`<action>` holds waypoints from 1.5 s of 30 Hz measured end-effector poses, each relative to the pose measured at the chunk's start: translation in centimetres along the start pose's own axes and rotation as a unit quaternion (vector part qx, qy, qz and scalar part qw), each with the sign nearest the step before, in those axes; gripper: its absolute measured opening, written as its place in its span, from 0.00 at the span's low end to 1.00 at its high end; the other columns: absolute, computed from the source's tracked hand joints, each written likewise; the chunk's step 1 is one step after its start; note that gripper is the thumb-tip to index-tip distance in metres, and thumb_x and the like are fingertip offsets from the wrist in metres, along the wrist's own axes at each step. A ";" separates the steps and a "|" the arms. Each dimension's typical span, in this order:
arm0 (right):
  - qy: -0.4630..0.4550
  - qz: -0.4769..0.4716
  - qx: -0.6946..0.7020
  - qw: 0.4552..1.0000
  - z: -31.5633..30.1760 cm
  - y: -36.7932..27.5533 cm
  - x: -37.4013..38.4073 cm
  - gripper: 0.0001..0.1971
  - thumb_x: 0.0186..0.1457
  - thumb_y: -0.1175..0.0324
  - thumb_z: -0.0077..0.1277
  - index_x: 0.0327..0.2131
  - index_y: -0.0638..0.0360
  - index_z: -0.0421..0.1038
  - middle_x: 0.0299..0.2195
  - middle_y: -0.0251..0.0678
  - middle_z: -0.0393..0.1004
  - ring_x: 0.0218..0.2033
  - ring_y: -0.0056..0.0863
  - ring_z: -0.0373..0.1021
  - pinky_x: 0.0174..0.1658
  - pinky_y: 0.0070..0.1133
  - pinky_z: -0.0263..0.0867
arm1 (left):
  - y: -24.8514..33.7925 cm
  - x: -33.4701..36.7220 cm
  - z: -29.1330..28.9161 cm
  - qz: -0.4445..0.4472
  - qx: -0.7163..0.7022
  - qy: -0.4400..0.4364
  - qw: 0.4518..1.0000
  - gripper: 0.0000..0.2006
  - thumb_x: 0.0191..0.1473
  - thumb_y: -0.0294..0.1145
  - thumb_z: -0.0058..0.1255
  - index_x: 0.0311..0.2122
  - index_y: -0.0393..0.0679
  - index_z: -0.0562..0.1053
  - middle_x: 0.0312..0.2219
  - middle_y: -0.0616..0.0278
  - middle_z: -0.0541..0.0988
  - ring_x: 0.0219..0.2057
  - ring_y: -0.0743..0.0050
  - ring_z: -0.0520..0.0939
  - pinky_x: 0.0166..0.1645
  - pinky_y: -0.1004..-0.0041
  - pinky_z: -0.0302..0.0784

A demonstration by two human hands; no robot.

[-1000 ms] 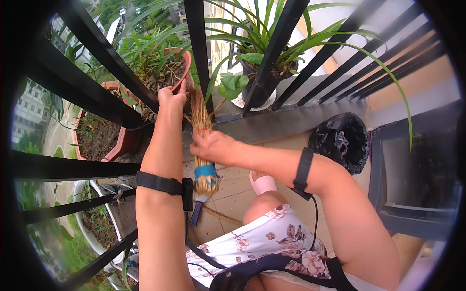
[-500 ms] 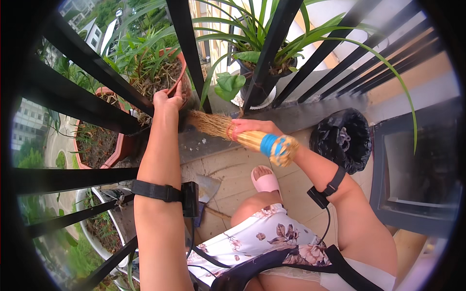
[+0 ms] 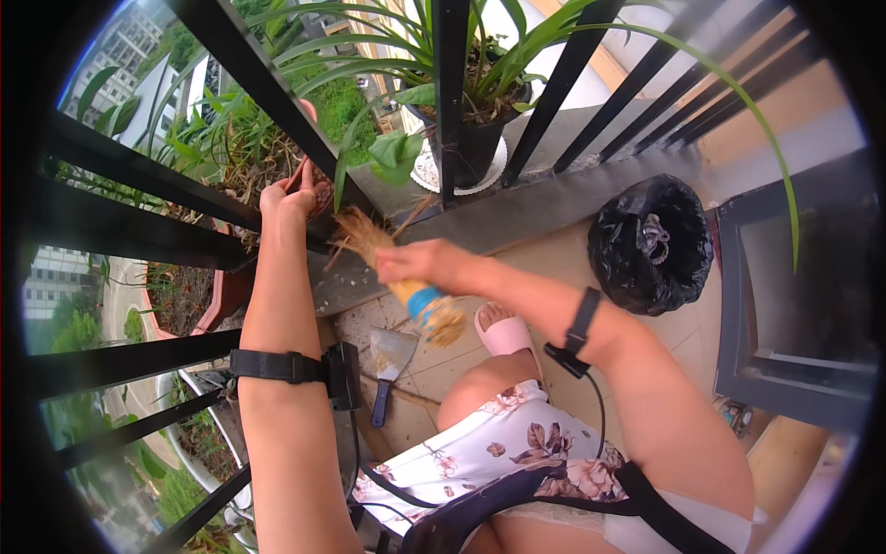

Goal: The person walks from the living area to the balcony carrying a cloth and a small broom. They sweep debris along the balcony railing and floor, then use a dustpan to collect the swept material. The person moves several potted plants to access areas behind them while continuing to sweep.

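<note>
My left hand [image 3: 288,201] reaches between the black railing bars and grips the rim of a reddish-brown plant pot [image 3: 320,189]. Grassy green plants [image 3: 217,143] grow in its soil. In my right hand [image 3: 426,263] is a straw hand broom [image 3: 432,312], held around its middle, with blue binding near the butt end. Its frayed bristles point up and left, to the ledge [image 3: 346,286] at the foot of the railing, just below the pot. Whether the bristle tips touch the ledge or the pot, I cannot tell.
A scraper [image 3: 392,355] with a dark handle lies on the tiles beside my knee. Beyond the bars stands a black pot [image 3: 480,152] on a white saucer. A bin lined with a black bag [image 3: 651,245] and a dark framed panel [image 3: 789,305] are at the right.
My right hand has moved left with the broom, whose butt end now points more toward me. My left hand and the pot rim appear slightly further left. The scraper shows more fully.
</note>
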State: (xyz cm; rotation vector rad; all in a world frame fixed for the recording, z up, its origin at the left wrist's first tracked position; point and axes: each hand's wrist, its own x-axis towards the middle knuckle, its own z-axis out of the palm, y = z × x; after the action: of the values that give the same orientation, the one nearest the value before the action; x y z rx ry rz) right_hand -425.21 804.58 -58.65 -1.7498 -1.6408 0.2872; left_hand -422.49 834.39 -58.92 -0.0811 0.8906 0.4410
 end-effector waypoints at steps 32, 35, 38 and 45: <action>0.085 0.070 0.141 0.984 0.9 -0.7 -5.4 0.17 0.44 0.76 0.53 0.41 0.51 0.71 0.42 0.32 0.75 0.40 0.28 0.71 0.46 0.20 0.65 | -2.1 -1.5 -3.6 0.056 0.061 -0.038 0.996 0.19 0.53 0.21 0.27 0.45 0.14 0.56 0.52 0.21 0.54 0.57 0.18 0.46 0.49 0.50 0.78; -0.126 -0.015 0.315 0.941 0.8 -1.1 -6.0 0.19 0.42 0.76 0.55 0.42 0.51 0.71 0.44 0.32 0.74 0.38 0.28 0.73 0.43 0.21 0.68 | -2.6 -2.0 -4.3 0.109 0.133 -0.030 0.985 0.17 0.54 0.21 0.27 0.44 0.12 0.56 0.45 0.25 0.65 0.50 0.23 0.65 0.49 0.49 0.77; -0.125 -0.022 0.366 0.922 0.7 -1.6 -6.7 0.20 0.40 0.77 0.56 0.42 0.52 0.71 0.43 0.32 0.74 0.38 0.27 0.72 0.44 0.21 0.68 | -3.1 -2.8 -4.6 0.082 0.101 0.019 0.991 0.12 0.57 0.21 0.33 0.40 0.22 0.64 0.41 0.40 0.70 0.43 0.44 0.75 0.48 0.56 0.79; -0.137 0.024 0.328 0.934 1.0 -3.1 -8.0 0.17 0.46 0.79 0.50 0.42 0.51 0.72 0.44 0.33 0.74 0.40 0.25 0.72 0.47 0.19 0.65 | -3.3 -3.9 -5.2 0.076 0.123 -0.011 0.989 0.09 0.57 0.21 0.34 0.38 0.23 0.63 0.41 0.39 0.69 0.42 0.45 0.75 0.48 0.56 0.80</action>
State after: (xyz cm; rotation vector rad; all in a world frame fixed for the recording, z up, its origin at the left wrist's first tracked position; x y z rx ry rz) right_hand -429.63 797.19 -59.87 -1.2696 -1.4473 1.0159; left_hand -427.11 828.74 -59.60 0.2192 0.9260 0.4686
